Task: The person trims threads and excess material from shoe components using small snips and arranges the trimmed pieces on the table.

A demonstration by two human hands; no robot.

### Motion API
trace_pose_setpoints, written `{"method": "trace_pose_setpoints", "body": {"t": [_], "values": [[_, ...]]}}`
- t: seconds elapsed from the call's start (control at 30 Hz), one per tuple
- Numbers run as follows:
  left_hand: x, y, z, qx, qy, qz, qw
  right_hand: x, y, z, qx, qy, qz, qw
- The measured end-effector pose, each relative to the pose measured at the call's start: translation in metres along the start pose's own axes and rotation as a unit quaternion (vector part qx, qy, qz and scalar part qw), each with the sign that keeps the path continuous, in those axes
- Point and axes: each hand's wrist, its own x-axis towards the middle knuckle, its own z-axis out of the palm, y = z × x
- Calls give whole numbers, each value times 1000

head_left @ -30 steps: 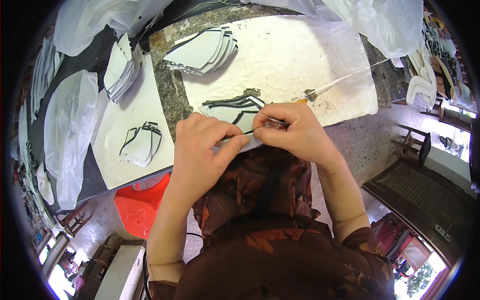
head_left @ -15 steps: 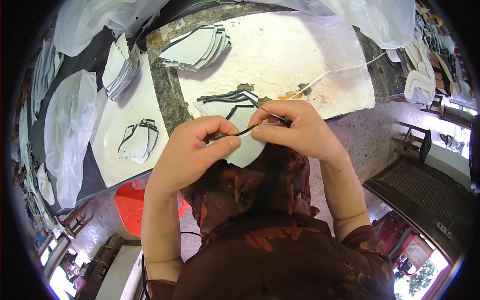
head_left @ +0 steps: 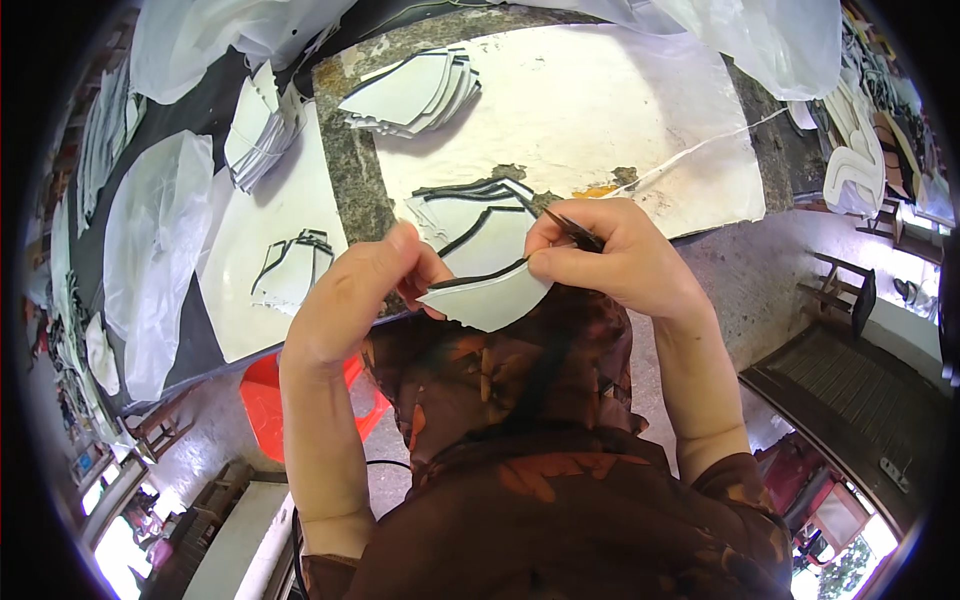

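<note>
My right hand (head_left: 600, 245) pinches the right end of a curved white piece (head_left: 490, 300) with a black strip along its upper edge. Tucked in that same hand is a slim, dark, pointed tool (head_left: 575, 232), its kind unclear. At the piece's left end, my left hand (head_left: 365, 285) has its thumb lifted away from the fingers; the bent fingers touch or lie just behind the tip, partly hidden. Just beyond, several similar black-edged white pieces (head_left: 470, 215) lie overlapping on the white board (head_left: 640, 110).
A thick stack of white pieces (head_left: 405, 95) lies at the board's far left. Further left are a tied bundle (head_left: 260, 135), a small black-edged pile (head_left: 293, 270) and clear plastic (head_left: 155, 260). A red stool (head_left: 262, 405) stands below the table; a white cord (head_left: 690, 150) crosses the board.
My left thumb has come off the black edge and swung up, and the left hand has moved a little away. The right hand still grips the piece, now more exposed.
</note>
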Motion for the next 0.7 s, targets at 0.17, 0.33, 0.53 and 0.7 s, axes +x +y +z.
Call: {"method": "trace_pose_setpoints", "body": {"t": [0.17,0.33,0.53,0.7], "values": [[-3,-5,-7,109,4,-5,994,1,1,2,-12,-4,-10,1000],[-1,5,-1,73,14,47,996,2,3,2,-1,-20,-17,1000],[20,23,23,145,-42,47,987,5,0,4,-39,-22,-28,999],[16,18,12,44,-52,-55,996,0,2,-18,-80,-17,-111,990]]}}
